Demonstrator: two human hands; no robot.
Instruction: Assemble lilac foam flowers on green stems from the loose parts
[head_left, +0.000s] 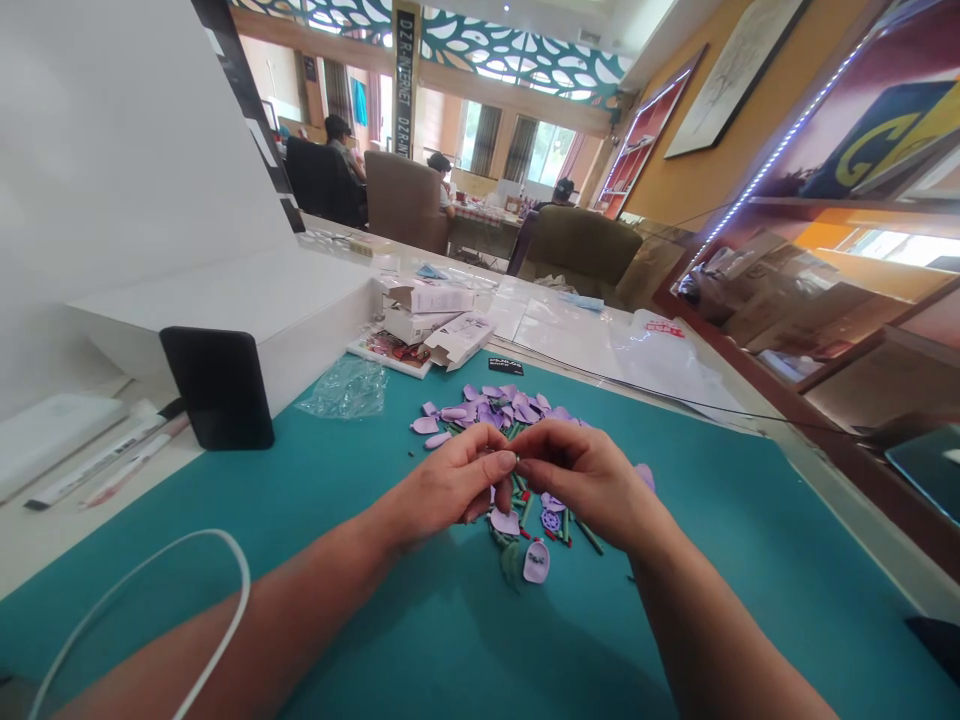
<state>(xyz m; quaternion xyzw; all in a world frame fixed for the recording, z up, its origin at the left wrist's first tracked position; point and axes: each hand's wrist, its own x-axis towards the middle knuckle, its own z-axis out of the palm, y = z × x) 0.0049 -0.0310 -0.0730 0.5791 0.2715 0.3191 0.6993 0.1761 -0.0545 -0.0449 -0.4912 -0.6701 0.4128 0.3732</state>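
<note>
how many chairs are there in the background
3 that I can make out: a black chair on the left, a tan chair in the middle and a brown chair on the right. More may be hidden behind them.

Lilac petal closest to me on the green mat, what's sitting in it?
Small dark pieces lie in the lilac petal; the petal surface directly beneath them is covered.

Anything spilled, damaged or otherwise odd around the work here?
Nothing looks clearly spilled or damaged. Mildly out of place: crumpled clear plastic on the green mat, left of the loose purple pieces, resembling discarded packaging.
</note>
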